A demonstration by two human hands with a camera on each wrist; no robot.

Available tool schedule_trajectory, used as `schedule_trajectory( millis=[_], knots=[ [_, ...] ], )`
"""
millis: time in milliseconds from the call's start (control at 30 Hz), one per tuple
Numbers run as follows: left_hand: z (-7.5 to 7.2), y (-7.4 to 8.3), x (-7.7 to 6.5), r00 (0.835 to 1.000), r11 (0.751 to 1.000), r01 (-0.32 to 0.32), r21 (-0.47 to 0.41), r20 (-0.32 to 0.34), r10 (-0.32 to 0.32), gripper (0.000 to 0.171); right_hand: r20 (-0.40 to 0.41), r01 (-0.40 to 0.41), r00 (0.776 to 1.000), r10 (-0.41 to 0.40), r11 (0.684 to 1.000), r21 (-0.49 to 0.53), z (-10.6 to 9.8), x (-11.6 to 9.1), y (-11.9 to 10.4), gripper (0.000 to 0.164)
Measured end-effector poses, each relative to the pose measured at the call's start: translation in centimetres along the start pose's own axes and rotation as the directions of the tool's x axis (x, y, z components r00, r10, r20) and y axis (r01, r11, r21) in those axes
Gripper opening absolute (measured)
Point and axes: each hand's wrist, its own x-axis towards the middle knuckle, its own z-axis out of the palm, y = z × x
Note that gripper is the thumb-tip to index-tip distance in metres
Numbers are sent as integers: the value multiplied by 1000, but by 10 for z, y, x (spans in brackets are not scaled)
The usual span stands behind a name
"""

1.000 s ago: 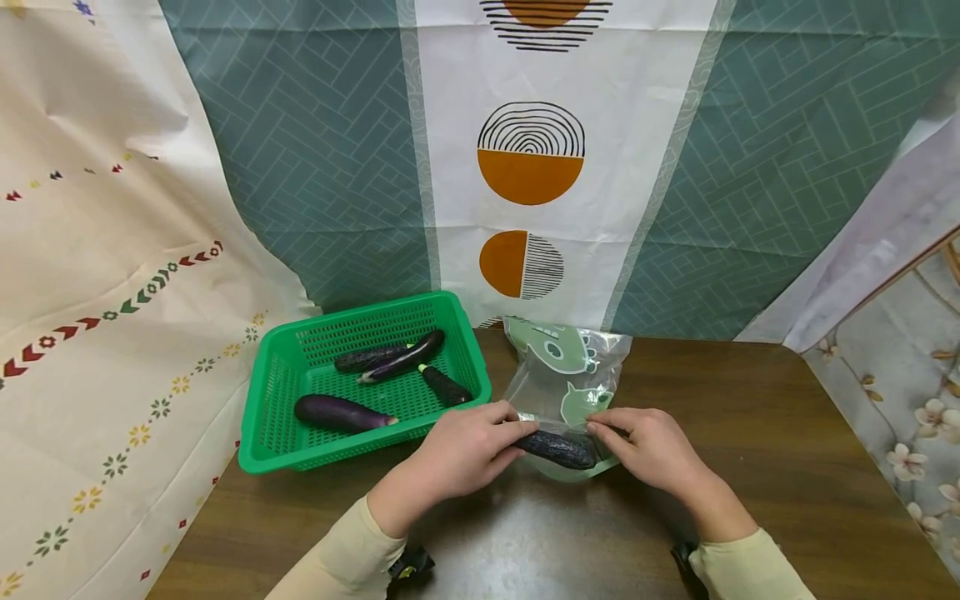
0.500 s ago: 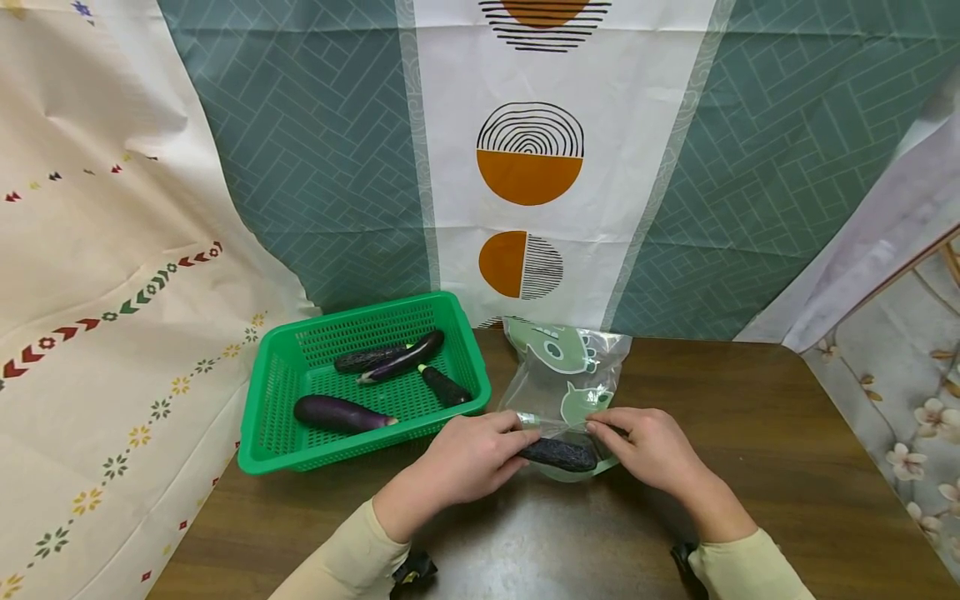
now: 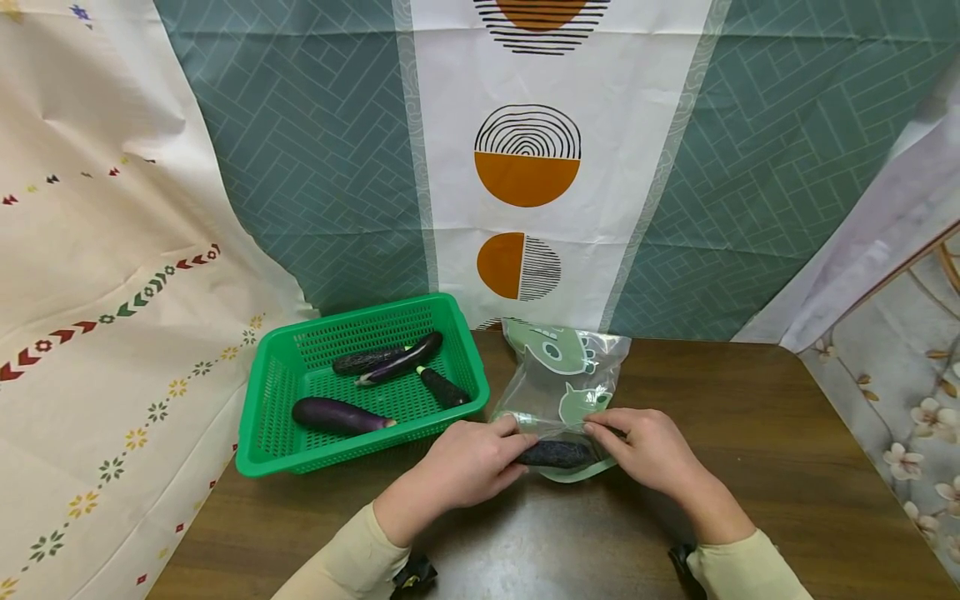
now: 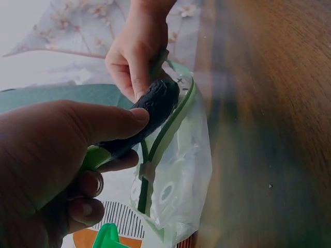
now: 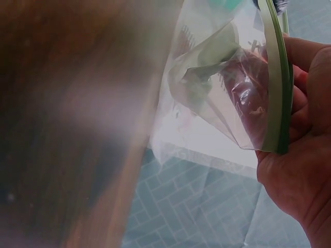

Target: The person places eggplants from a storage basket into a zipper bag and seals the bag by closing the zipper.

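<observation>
my left hand (image 3: pixel 467 463) pinches a dark vegetable (image 3: pixel 558 454) at the mouth of the bag (image 3: pixel 542 382); my right hand (image 3: pixel 651 448) pinches its edge.

head view from above, forward and down, both wrist views close beside the shared bag (image 3: pixel 564 382)

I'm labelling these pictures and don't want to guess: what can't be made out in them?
- Head view: the gripped end of the dark vegetable, covered by the left hand.
- Left wrist view: the fingertips of the right hand, behind the dark vegetable.
- Left wrist view: most of the green basket, cut off by the bottom edge.
- Right wrist view: the grain of the table, lost to blur.
</observation>
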Motion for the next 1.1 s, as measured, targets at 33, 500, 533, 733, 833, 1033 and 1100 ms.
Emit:
schedule_trajectory(
  millis=[33,500,533,733,833,1033,1100],
  knots=[
    [0,0,0,1000,1000,4,-2,7,-4,37,-6,5,1000,-5,1000,-1,0,0,-1,14],
    [5,-1,0,997,996,72,49,-2,-72,38,-44,52,998,-52,999,-15,-1,2,-9,15],
    [5,-1,0,997,996,76,49,-6,-76,38,-49,55,997,-56,998,-16,-1,2,-9,15],
    [5,0,1,995,994,101,48,-28,-100,37,-82,74,994,-76,997,-25,0,3,-13,16],
    [6,0,0,993,992,109,57,-44,-107,37,-98,79,992,-82,996,-33,0,3,-15,16],
    [7,2,0,990,985,115,127,-93,-104,34,-130,91,987,-96,995,-46,2,4,-17,17],
    [7,2,0,989,981,122,150,-105,-107,34,-136,95,986,-101,994,-47,2,5,-18,17]
  ],
)
